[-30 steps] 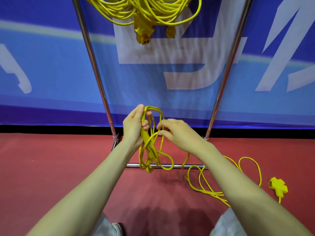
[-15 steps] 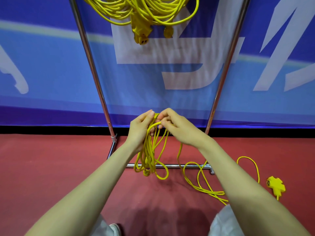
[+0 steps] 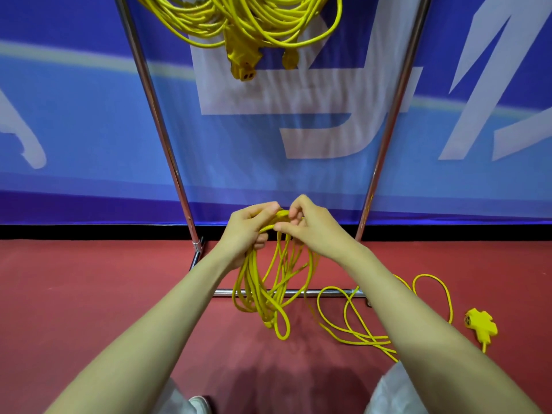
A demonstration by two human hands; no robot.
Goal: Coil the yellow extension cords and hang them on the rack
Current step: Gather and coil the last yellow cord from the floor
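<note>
**2 hands, 1 cord mid-coil**

Both arms reach fwd and the hands meet dead centre. Left hand (image 3: 245, 231) grips the loop tops; right hand (image 3: 310, 231) pinches a strand, fingers curled. The yellow cord (image 3: 252, 282) hangs in thin round loops toward 6 o'clock. Its flat socket end (image 3: 481, 324) lies on the red floor (image 3: 89, 294) at 4. 1 coiled bundle (image 3: 254, 22) hangs on the chrome rack (image 3: 154, 115) at 12.

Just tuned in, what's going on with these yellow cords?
A person is coiling a yellow extension cord in front of the rack. The left hand grips the gathered loops; the right hand pinches a strand at their top. The uncoiled tail and its socket block lie on the red floor. Other coiled cords hang on the rack above.
</note>
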